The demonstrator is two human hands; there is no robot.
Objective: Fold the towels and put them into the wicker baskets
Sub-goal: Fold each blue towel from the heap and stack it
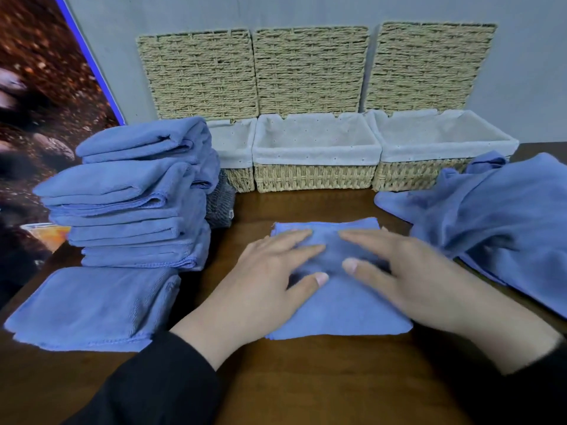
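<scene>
On dark table (306,378), folded towel (337,314) long axis toward baskets (316,176), both hands' fingers (294,240) spread flat.

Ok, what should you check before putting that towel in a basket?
1. Towel folded flat on the table: ok.
2. Both hands on it, left hand and right hand: ok, lying flat, not gripping yet.
3. Middle basket open and bare inside: ok.
4. Right basket open: ok, though the unfolded towels lie against it.
5. Left basket free: cannot tell, the stack hides most of it.
</scene>
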